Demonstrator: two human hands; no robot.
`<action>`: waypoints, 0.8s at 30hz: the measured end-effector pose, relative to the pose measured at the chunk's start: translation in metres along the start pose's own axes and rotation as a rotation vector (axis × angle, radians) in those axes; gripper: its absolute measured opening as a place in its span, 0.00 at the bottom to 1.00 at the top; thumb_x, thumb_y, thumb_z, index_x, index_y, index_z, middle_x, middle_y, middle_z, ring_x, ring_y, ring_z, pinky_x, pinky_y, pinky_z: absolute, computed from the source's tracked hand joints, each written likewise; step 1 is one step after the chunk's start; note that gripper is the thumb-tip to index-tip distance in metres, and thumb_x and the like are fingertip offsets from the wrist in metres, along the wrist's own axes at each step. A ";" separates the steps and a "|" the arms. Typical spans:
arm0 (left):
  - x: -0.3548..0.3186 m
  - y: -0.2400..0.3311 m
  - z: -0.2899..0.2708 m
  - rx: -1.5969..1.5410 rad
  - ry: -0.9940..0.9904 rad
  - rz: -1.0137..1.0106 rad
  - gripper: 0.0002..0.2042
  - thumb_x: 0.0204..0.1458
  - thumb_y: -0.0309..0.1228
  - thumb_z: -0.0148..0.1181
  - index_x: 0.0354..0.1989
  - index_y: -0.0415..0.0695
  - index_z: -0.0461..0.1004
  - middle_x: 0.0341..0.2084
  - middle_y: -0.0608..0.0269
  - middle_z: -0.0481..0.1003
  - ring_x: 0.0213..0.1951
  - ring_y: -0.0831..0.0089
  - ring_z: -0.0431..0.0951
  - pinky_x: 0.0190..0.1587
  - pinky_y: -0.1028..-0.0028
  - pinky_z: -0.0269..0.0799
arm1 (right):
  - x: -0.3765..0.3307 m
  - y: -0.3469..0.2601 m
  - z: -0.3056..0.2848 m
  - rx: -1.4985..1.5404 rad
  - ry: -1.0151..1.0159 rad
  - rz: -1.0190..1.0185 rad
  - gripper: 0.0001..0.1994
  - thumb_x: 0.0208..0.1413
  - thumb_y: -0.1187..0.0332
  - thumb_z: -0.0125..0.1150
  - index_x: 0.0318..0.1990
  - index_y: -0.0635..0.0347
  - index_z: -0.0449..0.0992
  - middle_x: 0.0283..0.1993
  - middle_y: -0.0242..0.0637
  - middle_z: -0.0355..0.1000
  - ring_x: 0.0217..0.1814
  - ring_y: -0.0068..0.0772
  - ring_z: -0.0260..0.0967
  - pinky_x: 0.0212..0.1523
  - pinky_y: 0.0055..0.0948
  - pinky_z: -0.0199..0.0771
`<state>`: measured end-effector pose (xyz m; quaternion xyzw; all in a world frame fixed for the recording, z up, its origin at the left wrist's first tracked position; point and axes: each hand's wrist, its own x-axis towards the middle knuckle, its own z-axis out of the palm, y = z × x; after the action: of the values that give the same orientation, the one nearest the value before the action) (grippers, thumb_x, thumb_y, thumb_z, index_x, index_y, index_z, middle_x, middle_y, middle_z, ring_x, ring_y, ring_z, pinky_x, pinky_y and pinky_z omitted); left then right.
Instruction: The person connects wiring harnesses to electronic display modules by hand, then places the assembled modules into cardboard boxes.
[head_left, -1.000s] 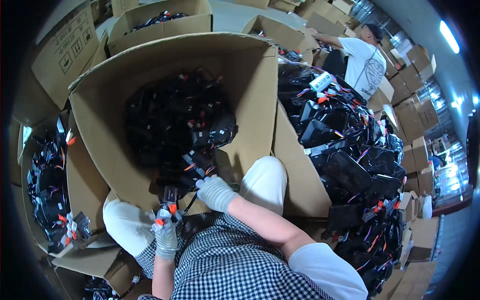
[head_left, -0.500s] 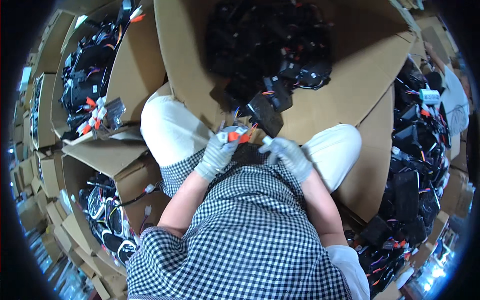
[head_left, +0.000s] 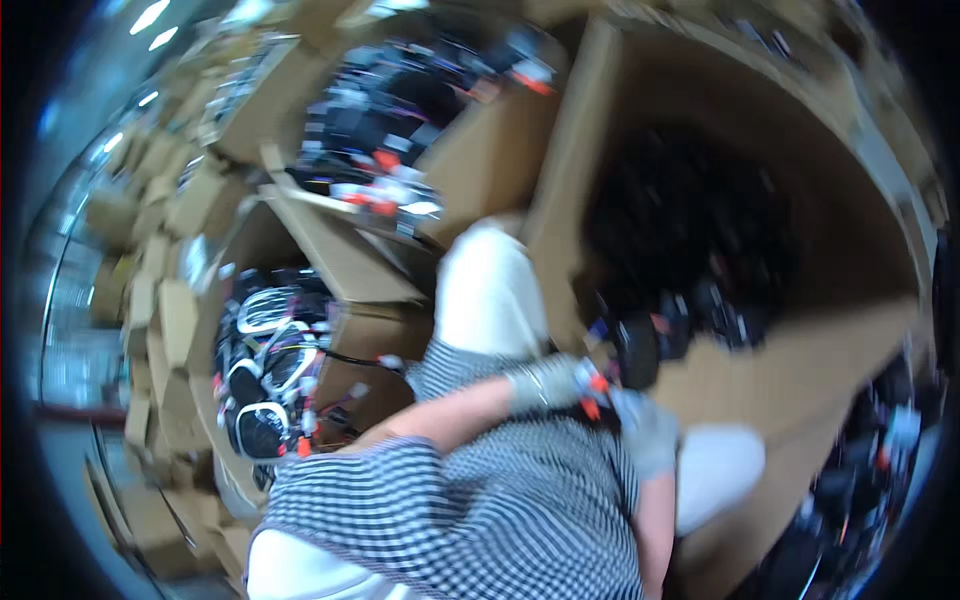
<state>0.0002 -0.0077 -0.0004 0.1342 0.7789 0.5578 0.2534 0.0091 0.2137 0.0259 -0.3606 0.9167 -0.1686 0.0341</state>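
Observation:
My left hand (head_left: pixel 546 386), in a pale glove, is closed on an orange-and-white plug connector (head_left: pixel 597 384) above my lap. Close beside it, my gloved right hand (head_left: pixel 646 432) has its fingers drawn together near the connector; blur hides what is between them. Just beyond both hands, a flat black module (head_left: pixel 637 352) with thin wires lies at the near edge of a large carton (head_left: pixel 800 370). Inside that carton is a dark heap of similar black modules (head_left: pixel 690 230).
To the left, an open carton holds black-and-white wired parts (head_left: pixel 268 362), and a black cable (head_left: pixel 355 358) reaches over its edge toward my leg. Another carton of black parts with orange-and-white plugs (head_left: pixel 385 185) stands behind it. More wired parts (head_left: pixel 880 450) lie at far right.
The view has swung left, so the cartons and my hands appear farther right and blurred. My hands have come closer together around the connector.

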 end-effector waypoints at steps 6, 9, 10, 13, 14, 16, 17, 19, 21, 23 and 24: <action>0.002 0.006 0.018 0.030 -0.045 -0.298 0.18 0.45 0.47 0.59 0.29 0.42 0.75 0.23 0.58 0.75 0.27 0.65 0.74 0.33 0.68 0.68 | 0.000 0.000 -0.004 0.071 -0.245 0.124 0.12 0.54 0.57 0.47 0.32 0.50 0.77 0.28 0.41 0.72 0.26 0.46 0.69 0.26 0.41 0.66; -0.002 0.004 0.021 0.073 -0.045 -0.267 0.15 0.44 0.44 0.59 0.32 0.45 0.75 0.26 0.57 0.76 0.29 0.63 0.75 0.34 0.68 0.69 | -0.001 0.006 0.002 0.117 -0.289 0.049 0.16 0.54 0.53 0.46 0.30 0.50 0.77 0.27 0.41 0.72 0.26 0.47 0.69 0.26 0.43 0.66; -0.003 0.010 0.019 0.134 -0.047 -0.206 0.13 0.45 0.42 0.59 0.32 0.45 0.75 0.27 0.56 0.76 0.29 0.62 0.75 0.34 0.68 0.69 | -0.002 0.007 0.004 0.118 -0.304 0.046 0.17 0.55 0.51 0.45 0.28 0.50 0.77 0.26 0.41 0.71 0.26 0.46 0.69 0.27 0.43 0.66; 0.003 0.008 0.013 0.281 -0.141 -0.146 0.12 0.48 0.39 0.54 0.34 0.46 0.75 0.27 0.55 0.76 0.31 0.60 0.76 0.35 0.67 0.69 | -0.009 -0.007 0.002 0.178 -0.267 0.119 0.18 0.55 0.50 0.45 0.29 0.50 0.77 0.25 0.41 0.71 0.26 0.46 0.69 0.26 0.42 0.66; 0.003 0.003 0.015 0.356 -0.172 -0.073 0.13 0.50 0.40 0.51 0.34 0.46 0.75 0.27 0.54 0.76 0.31 0.59 0.75 0.35 0.66 0.68 | 0.004 -0.022 -0.019 0.148 -0.343 0.161 0.18 0.56 0.51 0.44 0.28 0.51 0.76 0.26 0.42 0.72 0.26 0.45 0.69 0.26 0.42 0.66; -0.001 0.024 0.001 0.103 -0.192 -0.199 0.15 0.52 0.42 0.46 0.37 0.47 0.74 0.28 0.54 0.76 0.31 0.59 0.75 0.36 0.66 0.69 | 0.005 -0.020 -0.005 0.201 -0.282 0.128 0.12 0.55 0.58 0.46 0.29 0.50 0.74 0.26 0.39 0.72 0.27 0.43 0.70 0.26 0.42 0.67; 0.000 0.016 -0.003 0.280 -0.216 -0.148 0.15 0.53 0.43 0.45 0.39 0.48 0.74 0.29 0.53 0.76 0.31 0.60 0.76 0.36 0.66 0.69 | 0.006 -0.020 0.007 0.194 -0.251 0.155 0.11 0.54 0.60 0.47 0.27 0.52 0.72 0.26 0.39 0.71 0.26 0.44 0.69 0.26 0.43 0.67; -0.006 -0.003 -0.003 0.029 -0.147 -0.394 0.17 0.50 0.46 0.50 0.39 0.47 0.73 0.31 0.50 0.75 0.33 0.59 0.76 0.39 0.65 0.68 | 0.018 -0.032 -0.003 0.289 -0.239 0.169 0.10 0.53 0.62 0.45 0.27 0.53 0.72 0.27 0.40 0.72 0.28 0.45 0.71 0.28 0.44 0.67; -0.007 0.025 -0.013 0.119 -0.086 -0.321 0.16 0.47 0.43 0.54 0.37 0.43 0.73 0.29 0.49 0.75 0.32 0.56 0.74 0.38 0.65 0.68 | 0.012 -0.025 0.013 0.252 -0.243 0.168 0.10 0.53 0.63 0.45 0.32 0.50 0.74 0.29 0.40 0.73 0.30 0.44 0.72 0.29 0.44 0.69; -0.002 0.011 -0.012 0.158 -0.194 -0.298 0.15 0.44 0.38 0.58 0.36 0.41 0.73 0.28 0.51 0.75 0.30 0.59 0.75 0.36 0.67 0.69 | 0.015 -0.025 0.007 0.278 -0.317 0.197 0.11 0.53 0.60 0.46 0.31 0.51 0.74 0.27 0.41 0.73 0.28 0.43 0.72 0.29 0.43 0.70; -0.003 0.014 -0.011 0.059 -0.174 -0.310 0.13 0.44 0.35 0.58 0.34 0.40 0.73 0.26 0.53 0.75 0.28 0.62 0.74 0.35 0.69 0.69 | 0.010 -0.022 0.014 0.291 -0.289 0.181 0.12 0.53 0.58 0.46 0.30 0.52 0.75 0.27 0.41 0.73 0.28 0.44 0.72 0.28 0.43 0.70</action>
<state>-0.0039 -0.0133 0.0163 0.0678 0.7814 0.4753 0.3987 0.0184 0.1881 0.0205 -0.2884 0.8971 -0.2418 0.2316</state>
